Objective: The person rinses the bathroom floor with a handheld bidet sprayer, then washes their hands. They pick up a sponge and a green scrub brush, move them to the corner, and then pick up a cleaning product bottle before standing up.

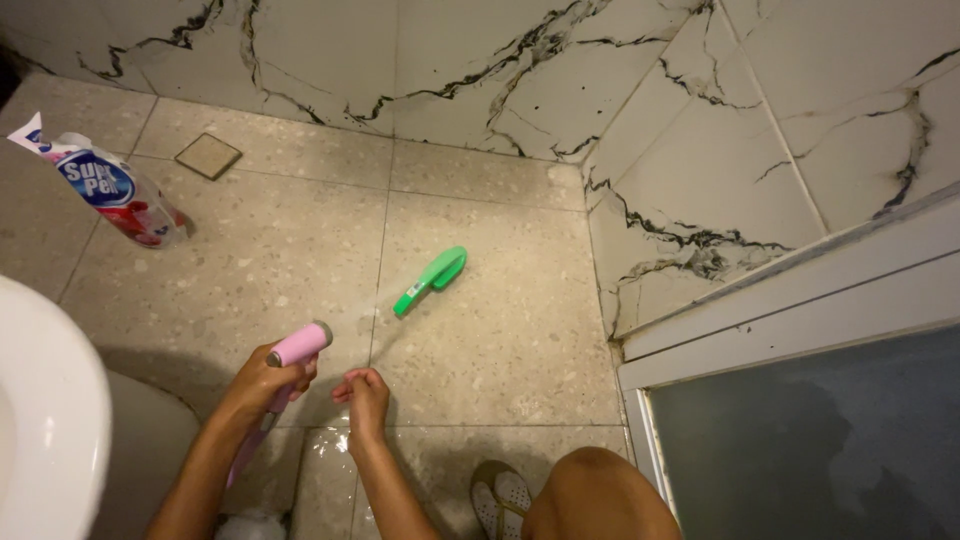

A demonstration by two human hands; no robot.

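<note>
The left hand (262,382) is closed around a pink spray nozzle (298,345) aimed up-right. The right hand (364,392), loosely curled and empty, is nearer the green brush (431,279), which lies diagonally on the floor (500,340) ahead.

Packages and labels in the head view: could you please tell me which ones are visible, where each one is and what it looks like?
Plastic refill pouch: lying on the floor tiles at the far left, beyond the white toilet bowl; soft bag, white with a blue oval panel and red-pink lower part.
Sticker on the green scrub brush: small white label on the handle, mid-floor ahead of both hands; print too small to make out.
No signs or screens in view.
</note>
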